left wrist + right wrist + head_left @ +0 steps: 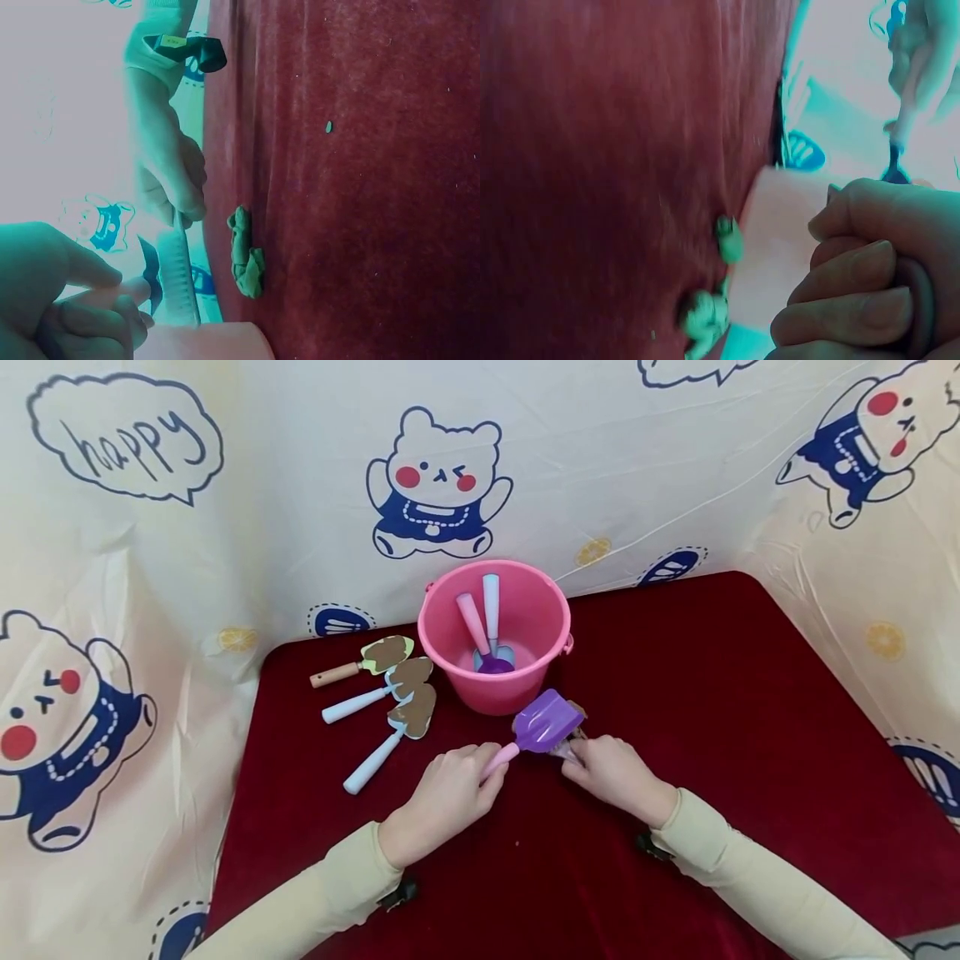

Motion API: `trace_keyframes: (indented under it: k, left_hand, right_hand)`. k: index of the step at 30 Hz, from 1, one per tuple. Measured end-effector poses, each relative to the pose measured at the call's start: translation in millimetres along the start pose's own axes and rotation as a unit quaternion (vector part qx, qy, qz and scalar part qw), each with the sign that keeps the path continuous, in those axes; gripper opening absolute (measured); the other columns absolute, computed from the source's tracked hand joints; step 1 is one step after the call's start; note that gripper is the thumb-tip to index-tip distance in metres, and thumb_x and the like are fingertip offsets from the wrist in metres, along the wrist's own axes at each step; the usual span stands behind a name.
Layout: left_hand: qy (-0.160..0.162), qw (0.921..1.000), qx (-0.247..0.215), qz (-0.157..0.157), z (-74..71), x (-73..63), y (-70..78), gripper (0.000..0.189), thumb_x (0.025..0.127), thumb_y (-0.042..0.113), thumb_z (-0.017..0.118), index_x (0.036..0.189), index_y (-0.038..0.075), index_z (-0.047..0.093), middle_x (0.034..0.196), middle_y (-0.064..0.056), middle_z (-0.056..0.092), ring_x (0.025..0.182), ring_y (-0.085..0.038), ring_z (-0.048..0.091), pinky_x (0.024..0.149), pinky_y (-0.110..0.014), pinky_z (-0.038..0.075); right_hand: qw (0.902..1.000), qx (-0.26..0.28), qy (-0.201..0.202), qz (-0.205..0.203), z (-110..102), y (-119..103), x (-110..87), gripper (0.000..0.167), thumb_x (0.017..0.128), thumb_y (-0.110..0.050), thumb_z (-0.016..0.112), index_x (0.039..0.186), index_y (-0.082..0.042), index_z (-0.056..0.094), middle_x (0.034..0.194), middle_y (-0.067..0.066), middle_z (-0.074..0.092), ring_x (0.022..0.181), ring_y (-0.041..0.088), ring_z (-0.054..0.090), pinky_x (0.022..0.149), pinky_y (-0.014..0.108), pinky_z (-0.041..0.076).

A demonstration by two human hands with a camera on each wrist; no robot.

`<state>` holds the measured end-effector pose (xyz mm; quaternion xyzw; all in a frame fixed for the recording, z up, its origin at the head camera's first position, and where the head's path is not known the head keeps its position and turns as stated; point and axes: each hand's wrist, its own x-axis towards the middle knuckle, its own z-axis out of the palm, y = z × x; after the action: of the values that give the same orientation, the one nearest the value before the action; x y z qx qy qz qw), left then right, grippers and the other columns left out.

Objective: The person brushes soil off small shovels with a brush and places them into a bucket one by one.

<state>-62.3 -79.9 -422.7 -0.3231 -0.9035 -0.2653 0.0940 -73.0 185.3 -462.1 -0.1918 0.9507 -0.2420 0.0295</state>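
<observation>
My left hand (453, 789) grips the pink handle of a purple toy shovel (551, 720), its blade tilted up in front of the bucket. In my right hand (618, 777) is a pale tool (567, 750), mostly covered by the fingers and the shovel. The left wrist view shows this tool as a strip with ridges or short teeth (178, 270), held close to the shovel blade; its kind is unclear. Beneath the hands, small crumpled lumps (246, 255) lie on the cloth, also seen as lumps (705, 319) in the right wrist view.
A pink bucket (495, 689) stands at the back, holding a pink-handled (472, 618) and a white-handled shovel (491, 602). Left of it lie three small shovels with brown-coated blades (414, 710). Dark red cloth (712, 693) covers the table; a printed curtain (300, 485) hangs behind.
</observation>
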Motion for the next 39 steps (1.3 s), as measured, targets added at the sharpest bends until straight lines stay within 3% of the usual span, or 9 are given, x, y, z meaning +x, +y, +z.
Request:
trace_keyframes:
  k: [3, 6, 10, 14, 21, 29, 34, 37, 39]
  left_hand:
    - [-0.006, 1.0, 0.001, 0.002, 1.9, 1.0, -0.6, 0.011, 0.095, 0.011, 0.073, 0.089, 0.008, 0.064, 0.062, 0.002, 0.047, 0.05, -0.012, 0.048, 0.045, -0.027, 0.041]
    - [-0.009, 0.9999, 0.006, 0.002, 2.1, 1.5, -2.4, 0.011, 0.096, 0.011, 0.072, 0.09, 0.008, 0.063, 0.06, 0.003, 0.043, 0.048, -0.009, 0.042, 0.043, -0.024, 0.036]
    - [-0.007, 0.9999, 0.01, -0.002, 2.3, -0.7, -3.3, 0.011, 0.094, 0.01, 0.074, 0.101, 0.003, 0.068, 0.064, 0.001, 0.05, 0.049, -0.011, 0.046, 0.044, -0.026, 0.042]
    - [-0.014, 0.9999, 0.005, -0.004, 1.9, 0.5, -1.0, 0.015, 0.093, 0.01, 0.075, 0.103, 0.0, 0.068, 0.068, -0.001, 0.055, 0.054, -0.012, 0.051, 0.048, -0.028, 0.047]
    - [-0.023, 0.9997, 0.007, 0.006, 0.4, 5.8, 1.3, 0.009, 0.095, 0.01, 0.073, 0.093, 0.006, 0.065, 0.062, 0.001, 0.047, 0.05, -0.01, 0.045, 0.045, -0.025, 0.039]
    - [-0.012, 0.9999, -0.001, -0.004, -3.7, 3.6, -0.7, 0.007, 0.093, 0.01, 0.074, 0.096, 0.007, 0.068, 0.062, 0.003, 0.047, 0.051, -0.01, 0.045, 0.047, -0.026, 0.042]
    - [-0.016, 0.9997, -0.015, -0.011, -3.2, 4.4, 1.8, 0.013, 0.094, 0.01, 0.073, 0.104, 0.003, 0.071, 0.066, 0.0, 0.054, 0.054, -0.01, 0.049, 0.05, -0.027, 0.046]
    - [-0.021, 0.9997, -0.01, -0.008, -2.0, 4.8, 3.2, 0.01, 0.094, 0.009, 0.073, 0.102, 0.003, 0.07, 0.064, 0.001, 0.051, 0.052, -0.01, 0.047, 0.047, -0.026, 0.042]
    - [-0.018, 0.9998, -0.002, -0.001, -2.2, 5.2, 4.3, 0.008, 0.093, 0.008, 0.072, 0.098, 0.004, 0.068, 0.063, 0.002, 0.047, 0.051, -0.01, 0.045, 0.046, -0.025, 0.04]
  right_hand:
    - [0.9999, -0.007, 0.001, -0.012, 4, -1, -1.1, 0.036, 0.091, -0.016, 0.067, 0.066, -0.018, 0.041, 0.057, -0.012, 0.03, 0.05, 0.003, 0.029, 0.045, 0.024, 0.028]
    - [0.9992, -0.01, 0.038, 0.004, 0, 4, -0.6, 0.034, 0.09, -0.015, 0.066, 0.066, -0.018, 0.041, 0.056, -0.011, 0.031, 0.049, 0.006, 0.03, 0.045, 0.027, 0.031]
    - [0.9969, -0.004, 0.069, 0.038, -6, 13, -0.2, 0.031, 0.089, -0.015, 0.063, 0.067, -0.017, 0.041, 0.055, -0.01, 0.032, 0.049, 0.009, 0.032, 0.045, 0.031, 0.033]
    - [0.9979, -0.012, 0.056, 0.029, -2, 12, -3.5, 0.033, 0.089, -0.014, 0.064, 0.067, -0.017, 0.04, 0.055, -0.01, 0.03, 0.05, 0.008, 0.03, 0.045, 0.03, 0.032]
    - [0.9993, -0.02, 0.027, -0.019, 4, 1, -6.3, 0.036, 0.09, -0.018, 0.067, 0.066, -0.019, 0.04, 0.056, -0.013, 0.028, 0.051, 0.005, 0.029, 0.045, 0.027, 0.031]
    - [0.996, -0.015, 0.079, 0.038, -8, 10, -2.7, 0.032, 0.086, -0.014, 0.064, 0.066, -0.017, 0.039, 0.055, -0.009, 0.029, 0.05, 0.011, 0.031, 0.045, 0.032, 0.033]
    - [0.9986, -0.022, 0.047, 0.012, -2, 4, -3.2, 0.034, 0.088, -0.016, 0.065, 0.065, -0.018, 0.039, 0.056, -0.01, 0.029, 0.05, 0.009, 0.03, 0.044, 0.031, 0.032]
    - [0.9995, -0.021, 0.025, -0.004, 1, -1, -4.1, 0.036, 0.089, -0.018, 0.066, 0.065, -0.019, 0.039, 0.056, -0.012, 0.028, 0.05, 0.007, 0.03, 0.044, 0.029, 0.032]
    - [0.9994, -0.017, 0.031, -0.003, -1, -1, -3.9, 0.035, 0.088, -0.017, 0.066, 0.065, -0.019, 0.039, 0.056, -0.012, 0.029, 0.05, 0.007, 0.03, 0.044, 0.029, 0.032]
